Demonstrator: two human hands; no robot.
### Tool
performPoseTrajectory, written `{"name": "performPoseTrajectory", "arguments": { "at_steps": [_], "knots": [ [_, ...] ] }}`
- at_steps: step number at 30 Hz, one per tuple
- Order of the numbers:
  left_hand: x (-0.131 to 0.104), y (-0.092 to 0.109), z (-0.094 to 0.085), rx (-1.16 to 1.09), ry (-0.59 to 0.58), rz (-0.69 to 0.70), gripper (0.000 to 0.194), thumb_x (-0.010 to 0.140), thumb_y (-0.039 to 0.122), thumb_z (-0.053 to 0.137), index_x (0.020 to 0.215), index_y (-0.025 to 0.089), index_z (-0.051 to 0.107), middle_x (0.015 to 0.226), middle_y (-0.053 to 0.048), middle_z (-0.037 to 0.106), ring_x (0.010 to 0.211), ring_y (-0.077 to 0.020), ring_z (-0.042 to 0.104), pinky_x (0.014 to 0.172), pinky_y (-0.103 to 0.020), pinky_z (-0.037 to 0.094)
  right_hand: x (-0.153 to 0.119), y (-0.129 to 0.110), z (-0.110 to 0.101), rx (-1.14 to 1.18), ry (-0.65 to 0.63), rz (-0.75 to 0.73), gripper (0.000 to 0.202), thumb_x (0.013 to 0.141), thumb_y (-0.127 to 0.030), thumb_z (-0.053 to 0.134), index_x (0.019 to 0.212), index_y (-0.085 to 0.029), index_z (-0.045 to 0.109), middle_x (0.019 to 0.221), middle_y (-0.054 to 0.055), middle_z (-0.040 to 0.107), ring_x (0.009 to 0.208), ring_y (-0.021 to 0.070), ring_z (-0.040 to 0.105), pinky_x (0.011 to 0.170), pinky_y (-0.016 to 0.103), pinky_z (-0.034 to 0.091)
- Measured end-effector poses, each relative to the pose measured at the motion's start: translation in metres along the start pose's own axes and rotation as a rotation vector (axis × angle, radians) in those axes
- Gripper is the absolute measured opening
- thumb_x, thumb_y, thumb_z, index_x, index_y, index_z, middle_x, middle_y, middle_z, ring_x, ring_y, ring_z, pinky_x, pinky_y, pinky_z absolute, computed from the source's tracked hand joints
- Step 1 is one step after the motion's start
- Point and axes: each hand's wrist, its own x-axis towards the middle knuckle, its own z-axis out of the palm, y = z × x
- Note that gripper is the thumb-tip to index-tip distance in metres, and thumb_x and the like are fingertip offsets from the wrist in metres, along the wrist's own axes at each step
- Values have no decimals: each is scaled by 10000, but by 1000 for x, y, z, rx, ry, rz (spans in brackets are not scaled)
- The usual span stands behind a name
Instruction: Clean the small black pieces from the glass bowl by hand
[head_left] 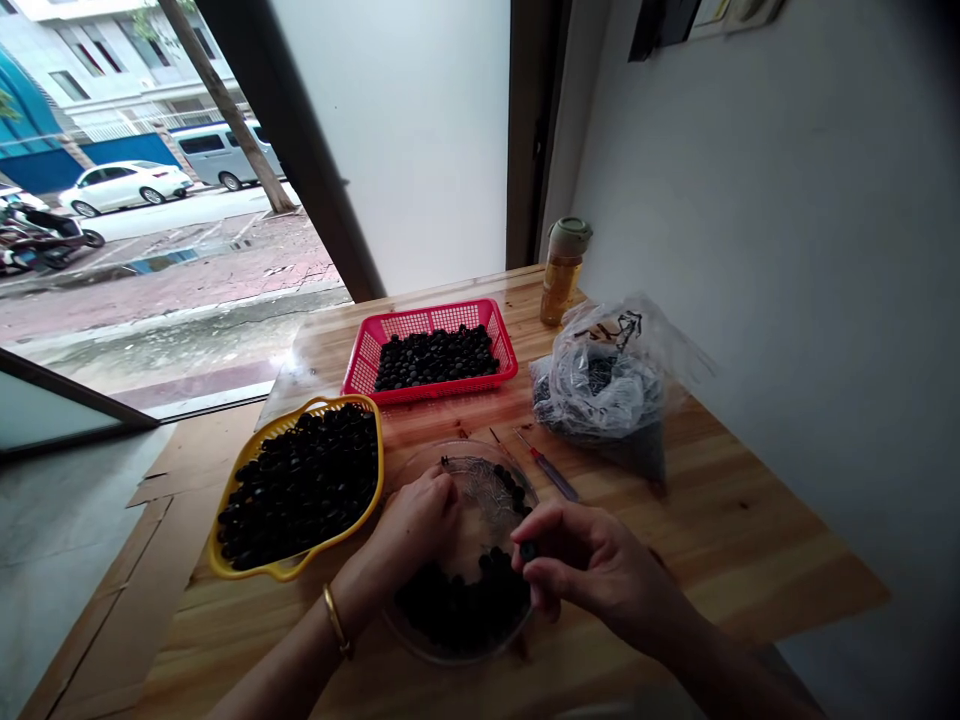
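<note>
My right hand [589, 565] pinches a small dark round piece [529, 550] between thumb and fingertips, above the right rim of a clear round tray [472, 535]. Over the tray's left side is my left hand [424, 515], a gold bangle on its wrist. Its fingers are curled downward, and whatever they hold is hidden. Inside the tray, black round pieces [465, 610] are heaped at the near side, with a few more along the right. Thin silvery pin-like bits [487, 485] lie at its far side.
To the left stands a yellow basket [380, 450] full of black pieces; a red basket [431, 397] with more is behind. A screwdriver-like tool [555, 475] lies right of the tray. Beyond it are a plastic bag [607, 390] of dark contents and a bottle [562, 275].
</note>
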Motion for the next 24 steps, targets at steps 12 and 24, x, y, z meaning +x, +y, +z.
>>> {"name": "performPoseTrajectory", "arguments": {
  "at_steps": [12, 24],
  "knots": [
    [-51, 41, -23, -339, 313, 149, 182, 926, 160, 604, 765, 232, 556, 787, -11, 707, 642, -151, 645, 601, -236, 512, 30, 0, 13, -469, 123, -299, 117, 867, -277, 766, 944, -194, 736, 820, 31, 725, 639, 139, 634, 583, 239, 529],
    [-62, 53, -13, -1117, 345, -204, 129, 836, 301, 784, 841, 203, 700, 653, 36, 630, 480, -103, 532, 465, -204, 423, 41, 7, 37, -298, 196, -124, 167, 777, -307, 732, 893, -208, 664, 615, -43, 613, 516, 116, 559, 493, 215, 469]
  ]
}}
